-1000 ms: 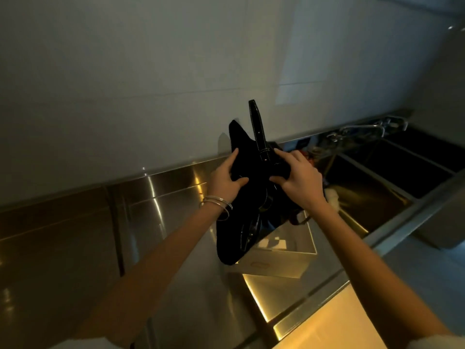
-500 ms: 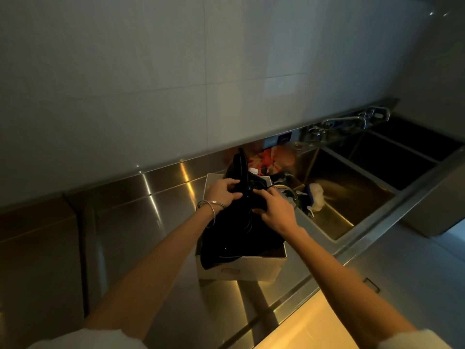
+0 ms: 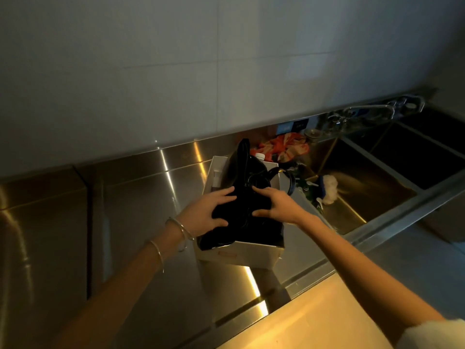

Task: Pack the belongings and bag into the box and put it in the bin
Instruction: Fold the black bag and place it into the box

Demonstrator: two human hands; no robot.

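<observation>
A white cardboard box stands open on the steel table, close to its front edge and just left of the sink. A black bag lies in the box, filling most of it; one end rises above the far rim in a tall dark point, while the near left corner spills over the box's front left rim. A strap loop of the bag arcs up over the right wall. Both hands press on the bag from above. The left hand lies spread, fingers extended across the fabric and thumb curled at its near side, palm flat rather than closed round anything; two thin bangles sit on that wrist and forearm. The right hand is also open and splayed, fingertips on the middle of the bag, thumb reaching in from below, so it pushes more than it grips. Behind the box, against the back of the table, lies a crumpled orange and red cloth, and a white bottle cap peeps up beside the bag's raised end. To the right of the box, at the sink's edge, sit a white fluffy thing and some dark green items too dim to tell. A tap projects over the basins.
</observation>
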